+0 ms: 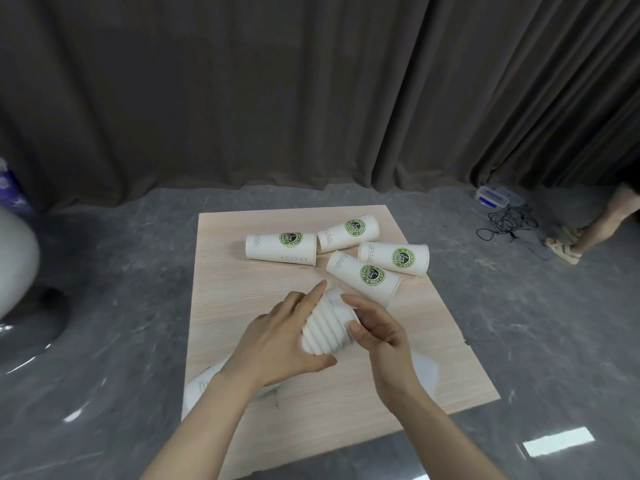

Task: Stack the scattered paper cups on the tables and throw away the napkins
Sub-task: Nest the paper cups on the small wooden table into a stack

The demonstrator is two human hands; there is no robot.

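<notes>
Both hands hold a nested stack of paper cups over the worktop's middle.

The left hand (277, 344) wraps the stack (327, 327) from 9 o'clock, thumb under its rims; the right hand (377, 336) pinches it from 3 o'clock, so each grip is grasping the stack. Four loose cups lie on their sides toward 12 o'clock on the worktop (242, 299): one (281, 248) at 11, one (348, 233) at 12, one (394, 258) at 1, and the nearest cup (363, 282) just beside the stack. White paper, perhaps a napkin (424, 370), shows at 4 o'clock, another sheet (201, 386) at 7. The cups look light, thin-walled and easily crushed; I judge the stiffer rim the best hold, with gentle pressure on the wall.
</notes>
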